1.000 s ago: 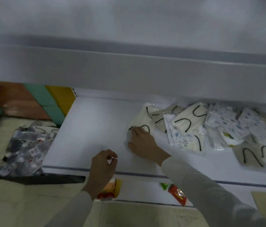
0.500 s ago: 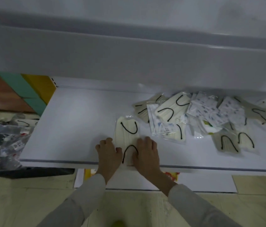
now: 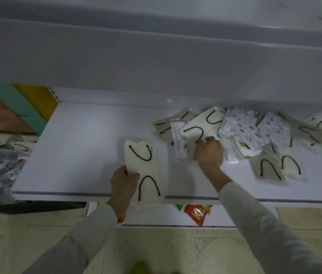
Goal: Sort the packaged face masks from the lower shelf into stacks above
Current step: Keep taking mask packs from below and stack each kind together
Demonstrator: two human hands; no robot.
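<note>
At the front lip of the lower shelf (image 3: pixel 89 139), the cream mask packet (image 3: pixel 146 173) that both hands were flattening half a second ago is now held by the left hand (image 3: pixel 123 183) alone, thumb clamped over its left edge, its near end overhanging the lip. The right hand (image 3: pixel 210 154) has moved to the pile of mask packets (image 3: pixel 265 131), fingers curled among the wrappers; whether they have closed on one I cannot tell. Sorting looks barely begun, with nothing visibly stacked on the upper shelf (image 3: pixel 156 62)
</note>
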